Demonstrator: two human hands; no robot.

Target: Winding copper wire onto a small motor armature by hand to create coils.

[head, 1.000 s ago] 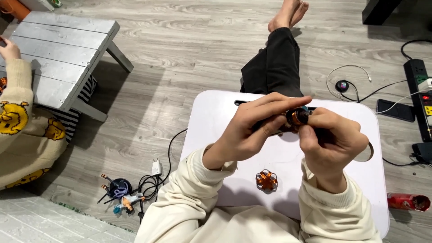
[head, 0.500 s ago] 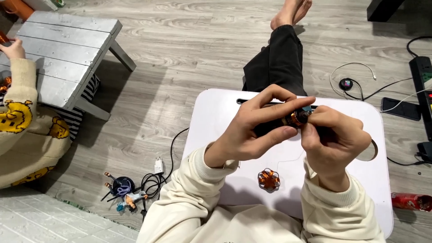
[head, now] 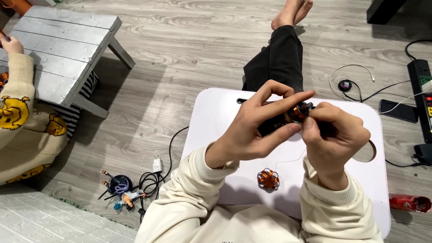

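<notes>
Both my hands meet above a white lap table [head: 216,117]. My left hand [head: 256,126] grips a small dark cylindrical motor with copper windings [head: 294,113] between thumb and fingers. My right hand [head: 333,135] pinches at the copper end of the same piece, its fingers curled over it. A thin copper wire [head: 290,159] trails down from the piece onto the table. A separate round copper-wound part [head: 268,179] lies on the table below my hands, between my cream sleeves.
A grey wooden pallet table [head: 63,49] stands at the left, beside another person in a cream patterned sweater [head: 22,130]. A charger, cables and a small figurine [head: 123,189] lie on the floor. A power strip [head: 420,85], phone [head: 398,111] and red can [head: 407,202] sit at the right.
My hands have stayed together on the motor with small finger shifts. The view has drifted slightly; nothing was let go.
</notes>
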